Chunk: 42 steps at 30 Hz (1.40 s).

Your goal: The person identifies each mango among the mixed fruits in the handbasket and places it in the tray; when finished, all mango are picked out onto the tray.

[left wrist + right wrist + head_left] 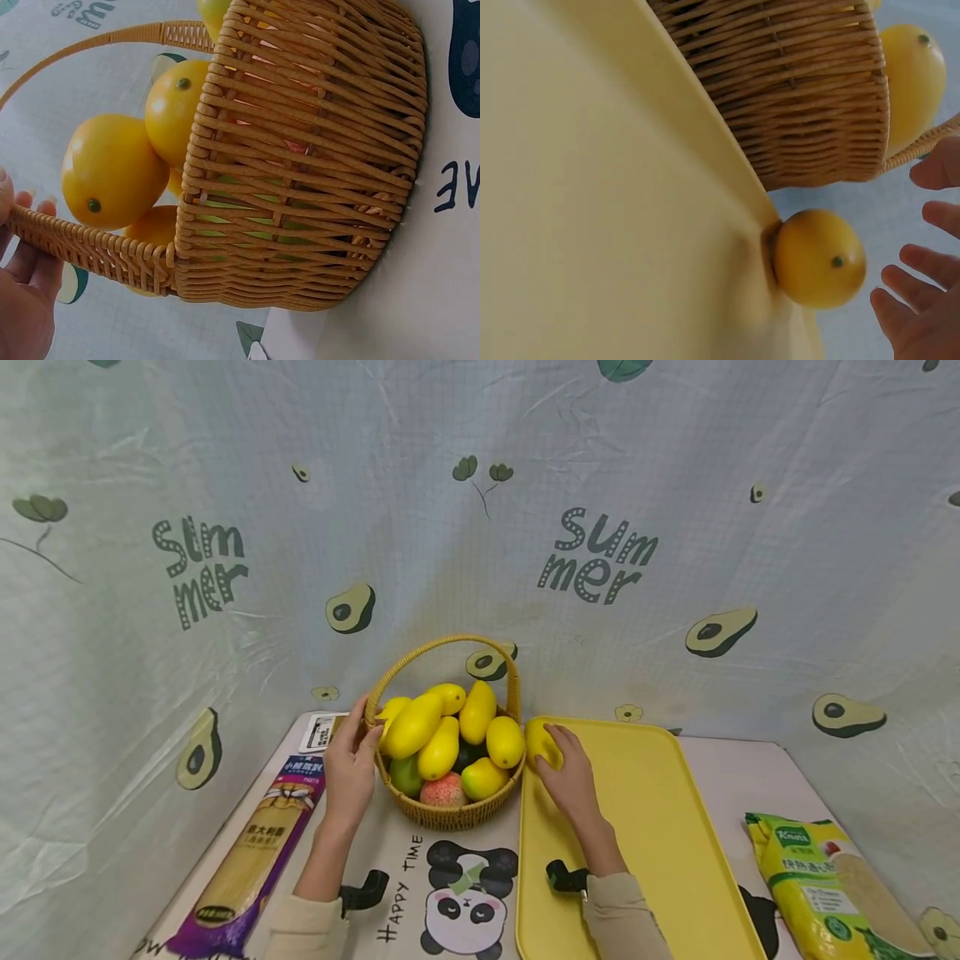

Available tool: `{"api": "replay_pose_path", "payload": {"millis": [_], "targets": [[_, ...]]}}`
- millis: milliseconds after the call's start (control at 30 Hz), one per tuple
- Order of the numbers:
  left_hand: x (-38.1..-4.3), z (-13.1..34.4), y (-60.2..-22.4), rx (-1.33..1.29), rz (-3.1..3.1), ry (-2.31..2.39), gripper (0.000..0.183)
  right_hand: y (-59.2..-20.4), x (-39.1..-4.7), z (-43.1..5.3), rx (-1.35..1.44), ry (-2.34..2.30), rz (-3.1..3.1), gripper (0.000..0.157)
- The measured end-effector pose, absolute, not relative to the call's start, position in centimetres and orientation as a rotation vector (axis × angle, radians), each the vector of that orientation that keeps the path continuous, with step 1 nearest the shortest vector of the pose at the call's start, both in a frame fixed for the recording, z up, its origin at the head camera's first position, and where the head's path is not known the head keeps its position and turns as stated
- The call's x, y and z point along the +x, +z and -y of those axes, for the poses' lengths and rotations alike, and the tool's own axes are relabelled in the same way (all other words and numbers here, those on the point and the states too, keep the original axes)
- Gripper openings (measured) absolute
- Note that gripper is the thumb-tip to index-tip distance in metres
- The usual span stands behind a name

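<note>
A wicker basket [456, 817] full of toy-like fruit stands in the middle. My left hand [351, 777] grips the left side of its arched handle [97, 244], thumb on one side and fingers on the other. Several yellow mangoes [415, 725] are heaped over a red-speckled peach [443, 791] and a green fruit [407, 775]. One more mango [821, 259] lies at the far left corner of the yellow tray [637, 827]. Beside that mango, my right hand [568, 772] has its fingers spread, with a gap to the fruit in the right wrist view.
On the left lies a purple pasta packet [255, 852], with a small card [318, 732] behind it. A yellow-green Knorr bag [832, 885] lies right of the tray. A printed curtain [465, 543] hangs close behind the basket and tray.
</note>
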State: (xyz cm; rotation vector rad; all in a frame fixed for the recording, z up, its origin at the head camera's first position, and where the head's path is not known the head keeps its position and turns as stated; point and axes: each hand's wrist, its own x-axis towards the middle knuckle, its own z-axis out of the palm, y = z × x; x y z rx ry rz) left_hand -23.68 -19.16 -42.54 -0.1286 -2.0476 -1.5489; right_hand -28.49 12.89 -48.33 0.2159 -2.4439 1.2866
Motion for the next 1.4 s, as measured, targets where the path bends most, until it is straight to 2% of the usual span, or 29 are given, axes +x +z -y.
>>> {"api": "replay_pose_path", "payload": {"millis": [300, 533, 1000, 1400], "targets": [[-23.6, 19.1, -42.6, -0.147, 2.038, -1.534, 0.049, -46.9, -27.3, -11.4, 0.394, 1.341, 2.362, 0.05], [-23.5, 19.1, -42.6, -0.139, 2.052, -1.516, 0.049, -46.3, -26.3, -9.2, 0.474, 1.341, 2.361, 0.057], [-23.5, 19.1, -42.5, -0.093, 2.074, -1.546, 0.049, -46.3, -26.2, -6.2, 0.261, 1.31, 2.428, 0.065], [-23.0, 18.8, -41.5, -0.104, 2.066, -1.59, 0.048, -46.4, -26.3, -5.5, 0.23, 1.18, 2.419, 0.058]]}}
